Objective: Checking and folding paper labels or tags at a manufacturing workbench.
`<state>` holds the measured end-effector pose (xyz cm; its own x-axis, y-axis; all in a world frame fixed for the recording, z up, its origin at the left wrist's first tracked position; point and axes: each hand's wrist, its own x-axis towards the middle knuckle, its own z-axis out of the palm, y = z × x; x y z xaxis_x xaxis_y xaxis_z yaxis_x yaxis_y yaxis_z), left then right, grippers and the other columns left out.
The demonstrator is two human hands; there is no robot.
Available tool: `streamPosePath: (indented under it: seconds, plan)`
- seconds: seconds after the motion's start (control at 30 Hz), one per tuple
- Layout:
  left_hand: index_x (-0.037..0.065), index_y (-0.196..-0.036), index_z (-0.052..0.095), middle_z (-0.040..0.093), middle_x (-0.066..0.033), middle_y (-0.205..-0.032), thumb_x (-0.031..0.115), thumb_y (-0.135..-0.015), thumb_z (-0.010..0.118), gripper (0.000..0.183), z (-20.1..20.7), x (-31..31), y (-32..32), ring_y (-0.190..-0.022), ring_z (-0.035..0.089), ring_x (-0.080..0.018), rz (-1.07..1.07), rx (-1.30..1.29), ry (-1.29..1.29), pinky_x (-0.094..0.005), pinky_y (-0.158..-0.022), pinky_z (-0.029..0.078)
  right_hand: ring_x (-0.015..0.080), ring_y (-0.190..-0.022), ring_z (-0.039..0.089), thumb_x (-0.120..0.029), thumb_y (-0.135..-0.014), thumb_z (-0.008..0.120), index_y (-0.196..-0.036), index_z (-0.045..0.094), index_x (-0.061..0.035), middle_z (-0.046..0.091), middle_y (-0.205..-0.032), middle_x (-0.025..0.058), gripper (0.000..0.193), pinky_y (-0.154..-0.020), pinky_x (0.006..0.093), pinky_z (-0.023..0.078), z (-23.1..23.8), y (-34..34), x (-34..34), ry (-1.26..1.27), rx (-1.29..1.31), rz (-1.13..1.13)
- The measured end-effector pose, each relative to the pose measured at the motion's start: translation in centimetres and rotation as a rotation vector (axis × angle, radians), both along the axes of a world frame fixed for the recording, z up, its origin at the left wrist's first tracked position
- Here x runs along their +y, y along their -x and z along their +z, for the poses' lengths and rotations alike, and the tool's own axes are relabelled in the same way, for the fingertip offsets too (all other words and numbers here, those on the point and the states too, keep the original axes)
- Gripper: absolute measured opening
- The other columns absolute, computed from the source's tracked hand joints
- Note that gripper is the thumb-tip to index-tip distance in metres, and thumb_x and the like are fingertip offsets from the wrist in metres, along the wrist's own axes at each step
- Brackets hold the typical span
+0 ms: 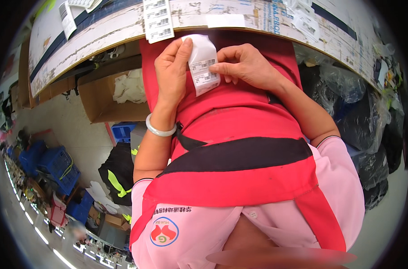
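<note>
A strip of white barcode labels (202,67) hangs over my lap, its upper end curled back and its lower end pointing down. My left hand (173,67) pinches the strip's left edge between thumb and fingers; a pale bangle circles that wrist. From the other side my right hand (246,67) has thumb and forefinger pressed together at the strip's right edge, over a printed label. Whether a label is peeled up there is too small to tell. On the table edge just beyond, a longer sheet of barcode labels (158,20) lies partly over the rim.
The worn white table (114,42) spans the far side, with a blank white slip (226,20) and more label strips (67,20) on it. Below it at left stands a cardboard box (107,98) with crumpled paper. Plastic-wrapped dark bundles (361,116) sit at right; blue crates (58,166) stand left.
</note>
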<state>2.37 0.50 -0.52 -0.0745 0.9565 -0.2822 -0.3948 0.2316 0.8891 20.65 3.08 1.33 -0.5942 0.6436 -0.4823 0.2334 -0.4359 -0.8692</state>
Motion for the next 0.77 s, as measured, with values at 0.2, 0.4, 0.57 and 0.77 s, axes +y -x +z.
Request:
streamPosePath:
  seconds: [0.2, 0.4, 0.57, 0.77]
  plan:
    - [-0.001, -0.114, 0.064, 0.066, -0.0062, -0.099, 0.011, -0.093, 0.060, 0.025, 1.5, 0.1, 2.0, -0.088, 0.058, -0.0095, -0.248, 0.271, -0.315, -0.0227, -0.079, 0.047, 0.0062, -0.063, 0.057, -0.019, -0.089, 0.066, -0.087, 0.066, -0.0006, 0.061, -0.070, 0.0011, 0.019, -0.056, 0.0204, 0.047, 0.9, 0.4, -0.2, -0.048, -0.026, -0.026]
    - [-0.003, -0.104, 0.068, 0.067, -0.0049, -0.090, 0.012, -0.087, 0.068, 0.023, 1.6, 0.3, 3.2, -0.079, 0.061, -0.0088, -0.481, 0.276, -0.034, -0.0221, -0.069, 0.049, 0.0059, -0.066, 0.058, -0.017, -0.091, 0.064, -0.090, 0.066, 0.0000, 0.063, -0.076, 0.0023, 0.017, -0.058, 0.0205, 0.048, 0.1, 0.4, -0.5, -0.123, 0.066, -0.230]
    - [-0.004, -0.102, 0.068, 0.067, -0.0035, -0.086, 0.010, -0.086, 0.069, 0.021, 1.4, 0.0, 2.3, -0.072, 0.060, -0.0076, -0.485, 0.219, 0.023, -0.0212, -0.061, 0.048, 0.0054, -0.068, 0.058, -0.015, -0.089, 0.065, -0.094, 0.067, 0.0002, 0.065, -0.080, 0.0023, 0.016, -0.060, 0.0214, 0.048, 0.5, -0.1, 0.3, -0.273, -0.023, -0.188]
    - [-0.002, -0.099, 0.069, 0.065, -0.0049, -0.075, 0.027, -0.093, 0.063, 0.031, -2.1, 0.6, 2.9, -0.063, 0.061, -0.0117, -0.544, 0.040, 0.018, -0.0246, -0.060, 0.049, 0.0071, -0.076, 0.060, -0.019, -0.085, 0.070, -0.095, 0.070, -0.0036, 0.067, -0.083, 0.0045, 0.018, -0.073, 0.0226, 0.050, 0.8, -1.7, 2.5, -0.301, -0.136, -0.174]
